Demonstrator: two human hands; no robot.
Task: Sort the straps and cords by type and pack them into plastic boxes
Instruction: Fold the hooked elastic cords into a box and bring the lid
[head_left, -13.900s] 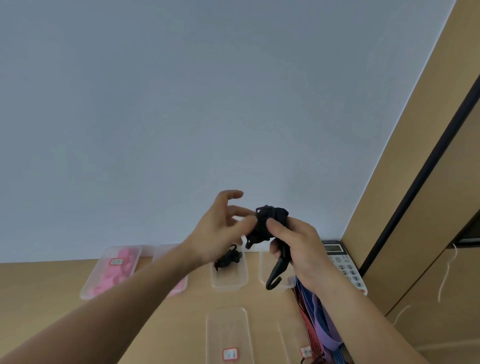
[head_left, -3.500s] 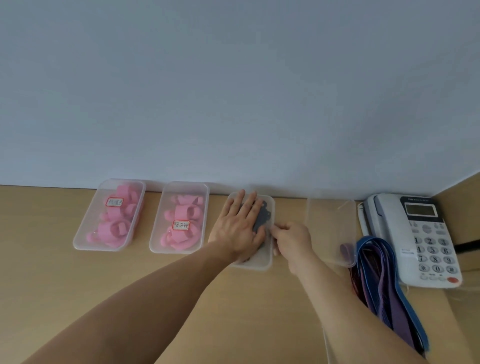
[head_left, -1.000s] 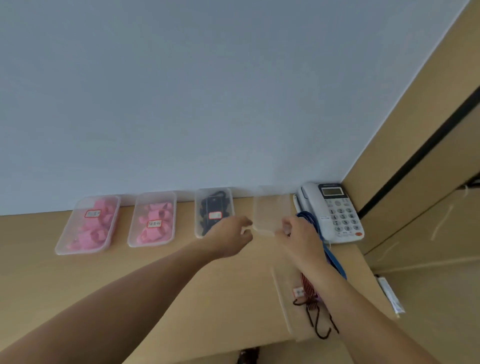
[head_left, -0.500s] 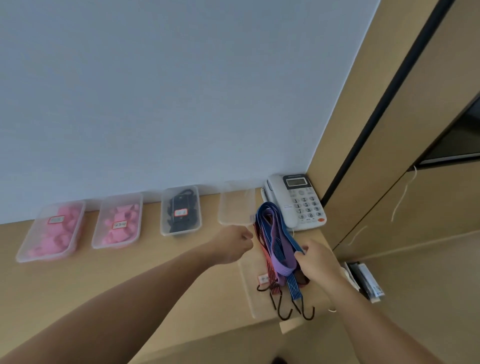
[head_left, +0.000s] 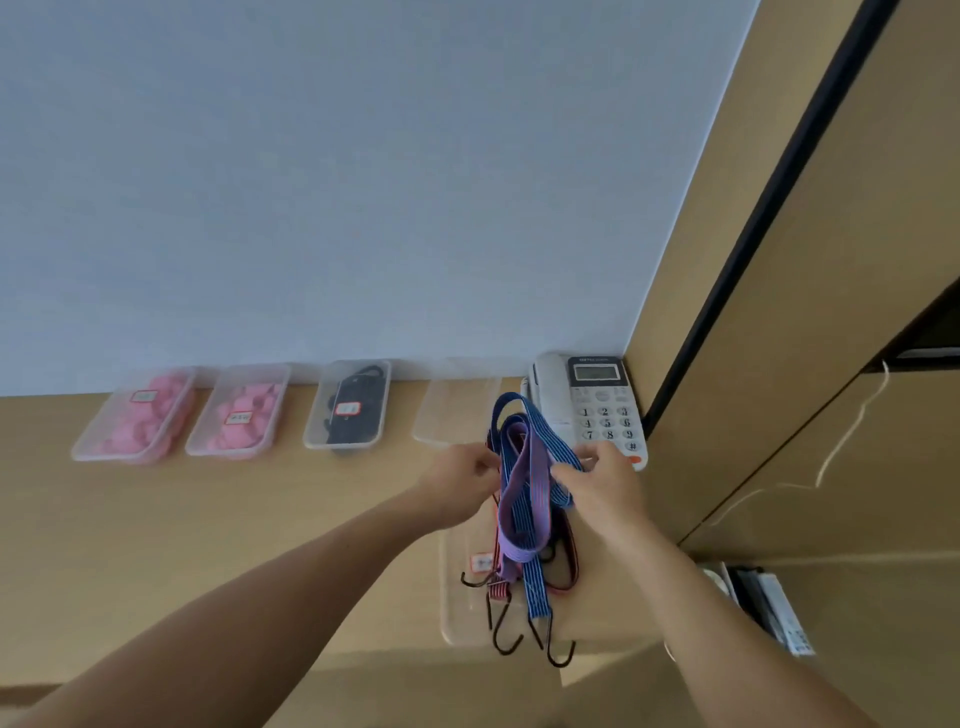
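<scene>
Change: the left hand (head_left: 460, 480) was a loose fist apart from the cords half a second ago. Now it is at the left edge of the bungee cords (head_left: 522, 499), and the bundle stands higher in the frame.
Left hand: fingers curled, it pinches the left side of the bundle.
Right hand (head_left: 605, 486): fingers curled round the blue cord on the right side of the bundle.
Bungee cords: blue, purple and red, held as one bundle at the lower centre-right. The loops point up and the metal hooks (head_left: 558, 652) hang down.
Clear tray (head_left: 457, 613): lies flat on the surface (head_left: 208, 519) under the bundle and carries a small red-framed label. I cannot tell if it is a lid or a box.
Empty clear box (head_left: 447, 415): beyond the hands, by the wall.
Box of black cords (head_left: 347, 415): left of the empty one.
First pink box (head_left: 132, 415) and second pink box (head_left: 239, 413): at the middle left, side by side.
Telephone (head_left: 597, 405): in the corner, just right of the loops.
</scene>
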